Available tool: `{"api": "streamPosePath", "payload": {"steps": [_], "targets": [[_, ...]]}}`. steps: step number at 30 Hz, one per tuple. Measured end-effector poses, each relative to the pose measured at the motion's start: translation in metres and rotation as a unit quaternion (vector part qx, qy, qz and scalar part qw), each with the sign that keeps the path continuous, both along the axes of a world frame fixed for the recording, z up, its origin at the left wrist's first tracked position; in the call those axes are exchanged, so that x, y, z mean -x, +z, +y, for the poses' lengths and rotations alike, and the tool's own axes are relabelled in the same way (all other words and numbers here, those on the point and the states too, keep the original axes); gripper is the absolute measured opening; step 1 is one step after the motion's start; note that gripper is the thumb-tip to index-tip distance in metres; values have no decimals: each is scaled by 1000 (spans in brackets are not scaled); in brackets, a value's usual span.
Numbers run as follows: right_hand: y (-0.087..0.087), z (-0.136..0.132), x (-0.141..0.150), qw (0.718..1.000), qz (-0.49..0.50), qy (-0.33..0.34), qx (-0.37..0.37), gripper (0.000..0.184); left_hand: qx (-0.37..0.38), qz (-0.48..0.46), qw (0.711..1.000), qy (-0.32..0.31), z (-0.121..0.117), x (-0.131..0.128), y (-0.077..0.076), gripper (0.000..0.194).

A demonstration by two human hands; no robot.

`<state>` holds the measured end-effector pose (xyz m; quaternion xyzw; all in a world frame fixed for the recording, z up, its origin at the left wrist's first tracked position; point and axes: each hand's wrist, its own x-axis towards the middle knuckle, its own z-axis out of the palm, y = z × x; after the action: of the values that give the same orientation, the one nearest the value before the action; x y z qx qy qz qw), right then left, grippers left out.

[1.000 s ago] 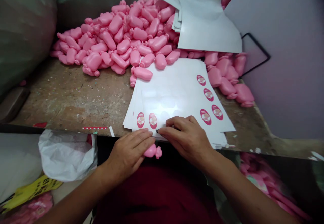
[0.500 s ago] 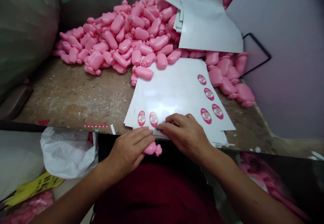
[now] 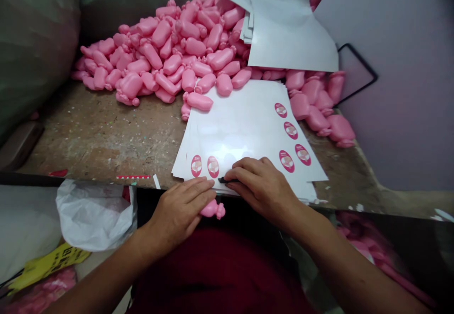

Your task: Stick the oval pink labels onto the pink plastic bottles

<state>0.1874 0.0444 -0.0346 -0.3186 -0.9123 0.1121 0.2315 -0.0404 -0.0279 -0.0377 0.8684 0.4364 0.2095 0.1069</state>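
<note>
Left-hand fingers (image 3: 187,192) over pink plastic piece (image 3: 213,209); right hand (image 3: 262,186) on sticker sheets (image 3: 248,134).

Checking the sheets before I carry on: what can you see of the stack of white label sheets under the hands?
The stack of white label sheets lies flat and slightly fanned on a worn, speckled bench top. Its glossy top sheet shows six oval dark-pink labels, two near the front and four toward the right. A pink moulded piece rests on its far left corner, and the left hand and right hand touch its near edge.
</note>
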Motion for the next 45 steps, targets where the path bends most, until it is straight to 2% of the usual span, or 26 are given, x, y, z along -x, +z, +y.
{"api": "streamPosePath", "payload": {"steps": [5,11,13,16,18,20,21,22,23,24,25,27,28,29,31,34,36,39,42,45], "targets": [[-4,-1,2,1000,3,-11,-15,20,6,2,1000,6,-1,0,0,36],[-9,-1,5,999,-19,-24,7,30,1,11,1000,2,1,0,4,35],[-8,1,6,999,-20,-27,39,31,4,16,1000,-1,1,-1,5,34],[-2,9,4,984,69,-58,155,30,20,11,1000,5,1,-2,7,34],[5,15,1,955,167,-121,212,27,44,-5,999,8,1,-3,12,33],[13,17,-1,928,242,-174,224,26,101,-45,994,10,1,-3,20,32],[17,15,-1,924,258,-180,219,26,144,-85,986,26,2,-4,25,31],[21,12,0,927,261,-170,210,27,198,-141,969,53,3,-5,30,30],[24,7,1,936,254,-148,196,28,260,-216,937,88,5,-6,35,29],[26,1,2,947,235,-119,182,30,322,-303,888,124,7,-8,38,29],[28,-5,4,958,209,-90,171,33,375,-394,824,157,9,-10,41,30],[28,-17,4,971,163,-49,167,39,433,-546,691,194,14,-14,44,34],[28,-21,3,971,150,-38,182,40,443,-592,642,202,16,-16,45,34],[28,-23,2,966,153,-39,205,40,444,-620,611,212,17,-18,45,34],[27,-23,-3,936,207,-89,271,35,448,-635,589,222,19,-22,46,33],[26,-13,-7,853,337,-194,349,21,467,-620,595,208,16,-31,48,30],[27,-5,-8,815,381,-202,386,21,483,-608,601,190,15,-38,49,28],[31,3,-8,787,416,-169,424,23,507,-605,587,179,15,-46,49,30],[38,4,-11,758,485,-188,392,21,517,-611,561,211,21,-51,45,32],[44,0,-10,760,481,-179,399,20,515,-630,531,235,29,-54,42,28]]}}
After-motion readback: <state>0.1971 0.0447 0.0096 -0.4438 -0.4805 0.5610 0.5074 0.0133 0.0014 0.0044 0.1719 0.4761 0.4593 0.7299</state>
